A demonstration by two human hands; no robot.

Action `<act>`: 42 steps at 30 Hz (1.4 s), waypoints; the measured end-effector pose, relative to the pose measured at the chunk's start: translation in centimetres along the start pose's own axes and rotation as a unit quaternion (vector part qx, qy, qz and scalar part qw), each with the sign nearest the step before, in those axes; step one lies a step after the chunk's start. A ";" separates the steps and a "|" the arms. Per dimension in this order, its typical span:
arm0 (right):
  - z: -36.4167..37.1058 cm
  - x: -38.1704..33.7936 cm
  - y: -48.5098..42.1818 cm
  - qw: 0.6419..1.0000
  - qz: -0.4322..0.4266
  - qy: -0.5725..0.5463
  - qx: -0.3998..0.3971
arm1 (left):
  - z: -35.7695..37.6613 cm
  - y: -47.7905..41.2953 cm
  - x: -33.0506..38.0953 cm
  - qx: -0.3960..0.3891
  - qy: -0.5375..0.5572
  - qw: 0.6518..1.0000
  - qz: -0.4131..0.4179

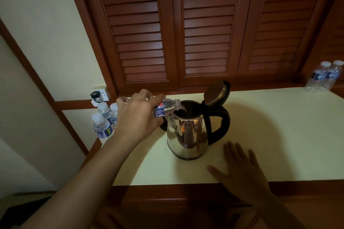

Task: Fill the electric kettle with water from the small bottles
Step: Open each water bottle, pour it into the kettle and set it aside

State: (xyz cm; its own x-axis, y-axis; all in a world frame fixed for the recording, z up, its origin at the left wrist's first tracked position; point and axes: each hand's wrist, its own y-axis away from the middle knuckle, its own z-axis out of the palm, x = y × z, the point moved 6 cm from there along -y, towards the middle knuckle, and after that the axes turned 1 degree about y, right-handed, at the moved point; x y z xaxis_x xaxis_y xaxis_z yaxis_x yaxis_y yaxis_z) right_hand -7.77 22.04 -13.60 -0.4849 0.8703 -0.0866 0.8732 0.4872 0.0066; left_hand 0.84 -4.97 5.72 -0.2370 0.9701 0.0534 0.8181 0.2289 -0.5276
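Observation:
A steel electric kettle with a black handle stands on the cream counter, its lid hinged up. My left hand grips a small water bottle tipped on its side, its uncapped neck over the kettle's mouth. My right hand lies flat on the counter in front of the kettle, fingers spread, holding nothing.
Three capped small bottles stand at the counter's left end, below a wall socket with a plug. Two more bottles stand at the far right. Louvred wooden doors rise behind the counter.

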 end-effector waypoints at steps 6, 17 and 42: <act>0.1 0.0 -0.1 1.000 0.002 -0.001 -0.004 | -0.1 -1.0 0.2 0.021 -0.048 0.998 0.031; 0.0 0.0 -0.1 1.000 0.007 -0.008 -0.006 | 0.0 -2.3 1.3 0.033 -0.107 0.991 0.072; -0.4 0.1 0.2 0.999 0.006 -0.049 0.016 | -0.1 -3.3 3.5 0.042 -0.148 0.970 0.186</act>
State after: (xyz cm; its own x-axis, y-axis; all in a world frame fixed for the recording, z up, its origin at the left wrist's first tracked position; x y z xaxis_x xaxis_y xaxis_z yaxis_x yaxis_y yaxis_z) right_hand -7.67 22.19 -13.24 -0.4682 0.8643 -0.1836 0.8811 0.4723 -0.0237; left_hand -2.62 -2.27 7.75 -0.0836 0.9156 -0.3934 0.8337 -0.1520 -0.5310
